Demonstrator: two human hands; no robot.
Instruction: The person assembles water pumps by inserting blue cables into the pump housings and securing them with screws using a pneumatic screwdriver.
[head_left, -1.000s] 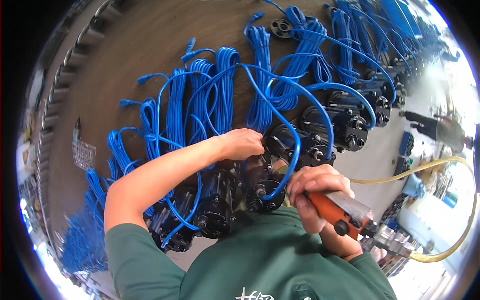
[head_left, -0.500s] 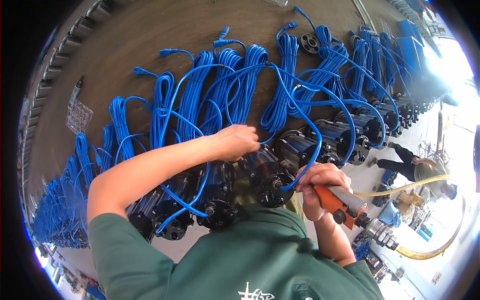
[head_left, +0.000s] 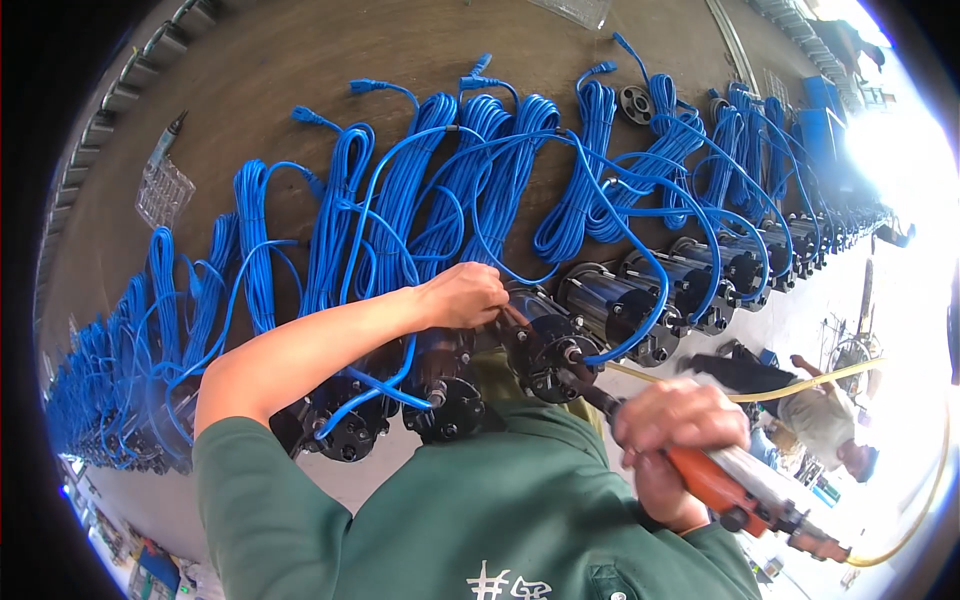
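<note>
Orange tool (head_left: 718,484), gripped by the right hand (head_left: 682,428), points lengthwise up-left; left hand (head_left: 464,296) curls, hold unclear.

Looking steeply down from head height in wide fisheye; viewing left hand (head_left: 462,296) and right hand (head_left: 682,425) closely; spanning from green shirt (head_left: 440,515) to brown worktop (head_left: 230,95).

Cable coils (head_left: 400,190) lie on the table (head_left: 260,110) beyond the row of cylinders (head_left: 635,327); 1 disc (head_left: 635,104) lies between 2 coils.
</note>
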